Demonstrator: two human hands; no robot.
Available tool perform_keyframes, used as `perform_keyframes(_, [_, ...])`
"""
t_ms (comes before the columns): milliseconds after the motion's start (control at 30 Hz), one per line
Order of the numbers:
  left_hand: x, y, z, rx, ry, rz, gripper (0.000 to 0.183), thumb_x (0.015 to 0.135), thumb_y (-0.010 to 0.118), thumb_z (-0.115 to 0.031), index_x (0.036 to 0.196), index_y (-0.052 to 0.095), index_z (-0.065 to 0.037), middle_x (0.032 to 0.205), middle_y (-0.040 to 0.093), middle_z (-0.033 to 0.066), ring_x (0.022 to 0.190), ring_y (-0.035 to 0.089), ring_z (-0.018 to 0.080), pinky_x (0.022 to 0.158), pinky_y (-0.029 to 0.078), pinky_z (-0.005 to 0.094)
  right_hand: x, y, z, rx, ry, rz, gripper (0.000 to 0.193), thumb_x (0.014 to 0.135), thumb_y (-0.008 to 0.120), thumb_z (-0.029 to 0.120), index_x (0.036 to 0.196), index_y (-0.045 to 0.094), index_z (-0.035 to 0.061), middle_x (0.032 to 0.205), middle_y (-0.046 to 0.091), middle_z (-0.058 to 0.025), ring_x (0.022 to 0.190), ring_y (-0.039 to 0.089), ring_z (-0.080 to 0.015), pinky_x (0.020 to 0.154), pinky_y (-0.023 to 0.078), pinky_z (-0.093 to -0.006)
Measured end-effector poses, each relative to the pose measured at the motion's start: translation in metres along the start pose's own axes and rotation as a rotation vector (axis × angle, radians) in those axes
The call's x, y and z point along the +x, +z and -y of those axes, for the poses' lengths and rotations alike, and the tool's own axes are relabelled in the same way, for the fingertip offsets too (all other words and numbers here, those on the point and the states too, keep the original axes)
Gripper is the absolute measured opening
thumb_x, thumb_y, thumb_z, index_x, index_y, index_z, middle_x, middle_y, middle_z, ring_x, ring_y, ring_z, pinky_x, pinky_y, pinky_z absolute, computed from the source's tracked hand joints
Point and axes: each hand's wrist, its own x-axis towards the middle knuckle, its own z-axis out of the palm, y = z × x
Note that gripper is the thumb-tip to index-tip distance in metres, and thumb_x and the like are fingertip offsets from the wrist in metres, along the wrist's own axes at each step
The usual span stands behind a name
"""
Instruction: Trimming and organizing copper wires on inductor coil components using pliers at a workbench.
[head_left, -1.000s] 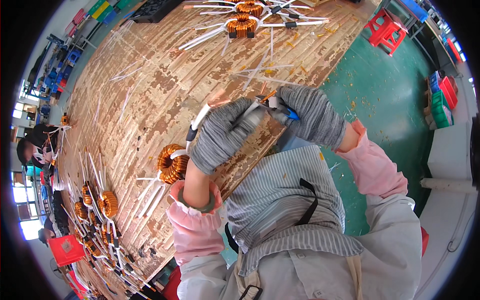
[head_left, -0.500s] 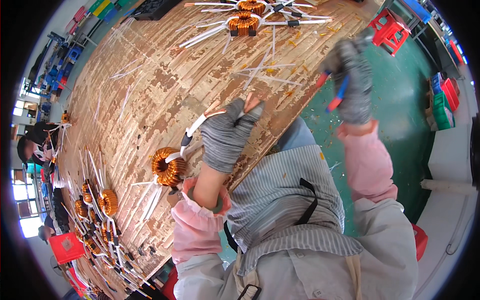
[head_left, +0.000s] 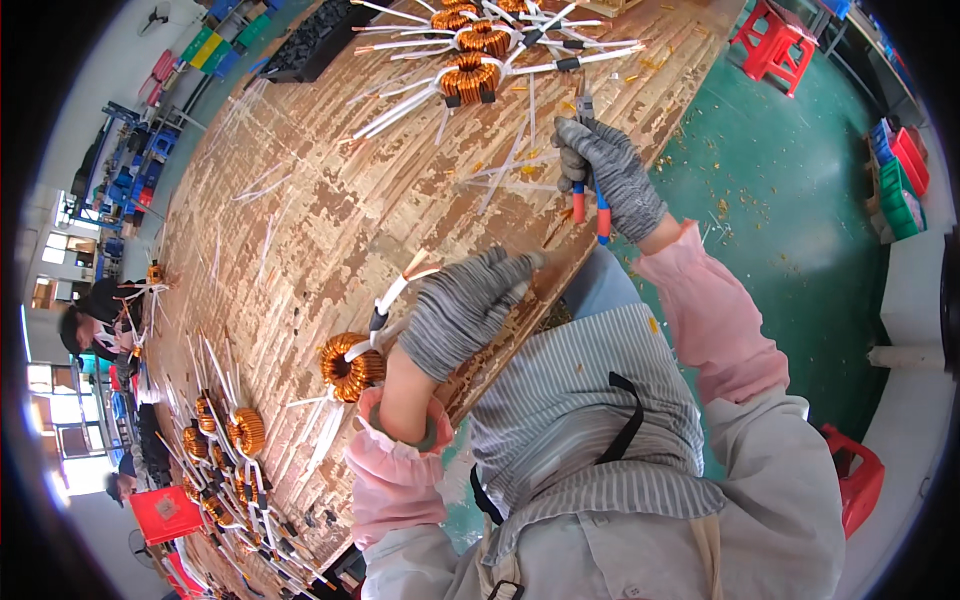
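— Since half a second back the right hand (head_left: 610, 175) has come in from over the green floor (head_left: 790, 190) and now sits above the bench edge, fist wrapped round red-and-blue-handled pliers (head_left: 588, 195).

— And the other?

— Gloved left hand (head_left: 462, 308) is curled, pinching the white-sleeved leads (head_left: 395, 292) of a copper-wound ring coil (head_left: 351, 367) lying just beside its wrist on the scarred wooden bench (head_left: 300, 200).

— Much done?

— I'd judge it midway: finished coils (head_left: 470, 75) lie up top, more (head_left: 235, 435) wait lower left. Glossy wire, knitted grey gloves, flaking paint.
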Motion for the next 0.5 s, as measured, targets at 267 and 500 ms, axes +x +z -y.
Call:
perform_keyframes(267, [0.006, -0.01, -0.082, 0.482, 0.396, -0.05, 0.044, 0.076, 0.066, -0.02, 0.118, 0.054, -0.013, 0.098, 0.06, 0.0129, 0.087, 0.059, 0.0323, 0.073, 0.05, 0.0368, 0.02, -0.008, -0.015, 0.107, 0.127, -0.072, 0.019, 0.087, 0.059, 0.026, 0.08, 0.055, 0.0087, 0.054, 0.043, 0.0063, 0.043, 0.04, -0.0043, 0.041, 0.04, -0.023])
perform_keyframes(500, [-0.018, -0.053, -0.028, 0.806, -0.15, -0.347, 0.039, 0.077, 0.066, -0.022, 0.111, 0.055, -0.006, 0.096, 0.061, 0.0136, 0.085, 0.06, 0.0329, 0.073, 0.05, 0.0387, 0.023, -0.012, -0.016, 0.129, 0.102, -0.067, 0.022, 0.087, 0.06, 0.027, 0.079, 0.054, 0.0076, 0.054, 0.043, 0.0056, 0.043, 0.04, -0.0045, 0.041, 0.041, -0.0236])
